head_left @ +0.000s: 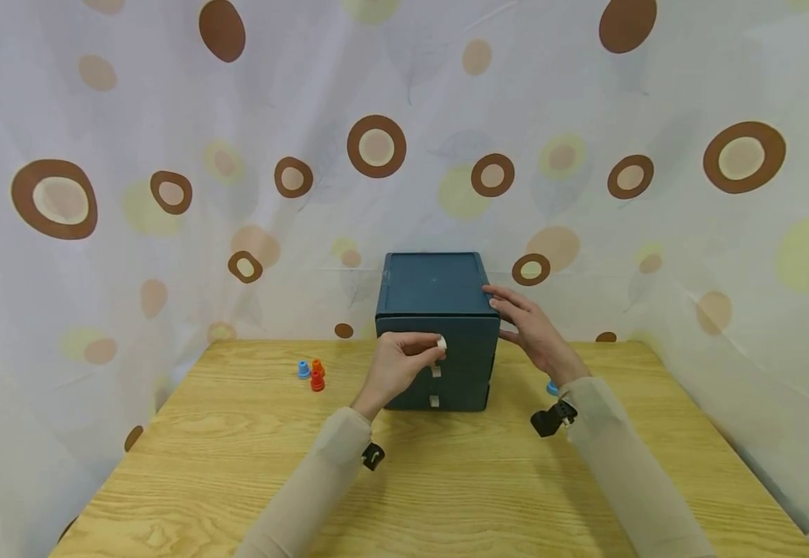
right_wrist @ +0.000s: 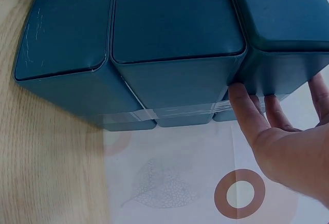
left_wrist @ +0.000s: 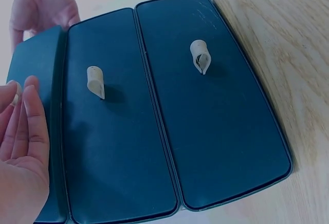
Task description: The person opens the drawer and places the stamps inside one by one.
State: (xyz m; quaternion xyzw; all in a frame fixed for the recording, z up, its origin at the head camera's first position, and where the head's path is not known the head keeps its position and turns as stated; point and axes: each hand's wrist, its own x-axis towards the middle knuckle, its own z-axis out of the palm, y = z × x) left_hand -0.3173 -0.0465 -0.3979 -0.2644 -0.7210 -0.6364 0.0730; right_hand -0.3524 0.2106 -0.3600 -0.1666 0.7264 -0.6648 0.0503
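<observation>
A dark blue three-drawer cabinet (head_left: pixel 434 283) stands at the back of the table. My left hand (head_left: pixel 394 370) pinches the white loop handle (head_left: pixel 442 342) of the top drawer between thumb and fingers. That drawer (right_wrist: pixel 288 13) juts a little beyond the two below, as the right wrist view shows. Pale loop handles on the middle drawer (left_wrist: pixel 95 82) and bottom drawer (left_wrist: pixel 200 57) are untouched. Against the cabinet's right side and upper edge, my right hand (head_left: pixel 537 335) rests with fingers extended. The drawers' insides are hidden.
To the cabinet's left, a light blue cone-like piece (head_left: pixel 303 370) stands near a red one (head_left: pixel 317 380) and an orange one (head_left: pixel 318 366). Another blue piece (head_left: pixel 552 387) is partly hidden by my right wrist. A patterned curtain (head_left: pixel 432 209) hangs behind the wooden table (head_left: pixel 237 457).
</observation>
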